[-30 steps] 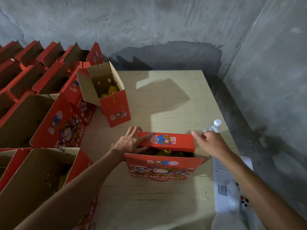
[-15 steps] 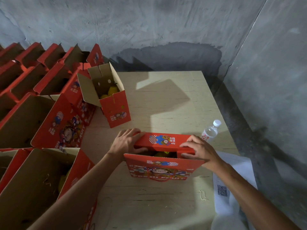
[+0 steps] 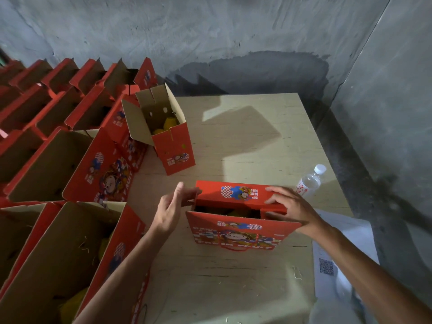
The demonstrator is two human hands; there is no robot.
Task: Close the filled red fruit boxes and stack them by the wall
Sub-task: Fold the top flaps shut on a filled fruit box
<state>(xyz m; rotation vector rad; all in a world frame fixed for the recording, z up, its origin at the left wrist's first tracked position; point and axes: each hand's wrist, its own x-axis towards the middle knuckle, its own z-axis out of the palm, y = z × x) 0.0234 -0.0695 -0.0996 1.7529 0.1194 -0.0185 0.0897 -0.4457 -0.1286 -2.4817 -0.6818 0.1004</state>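
Note:
A red fruit box (image 3: 236,232) stands in front of me on the pale wooden table (image 3: 245,141), with yellow fruit showing through the gap at its top. Its far lid flap (image 3: 236,195) is folded down over the opening. My right hand (image 3: 292,208) rests on the right end of that flap, fingers spread and pressing down. My left hand (image 3: 169,210) hovers just off the box's left end, fingers straight, holding nothing. A second filled box (image 3: 168,134) stands open further back on the table.
Several open red boxes (image 3: 70,160) crowd the left side in rows, some with yellow fruit inside. A plastic water bottle (image 3: 309,182) lies right of the box. White printed paper (image 3: 336,253) covers the table's near right corner. Grey concrete walls (image 3: 233,31) enclose the back and right.
My left hand has come off the flap's left end and pulled slightly away. My right hand has slid further onto the flap's right end, which now lies lower.

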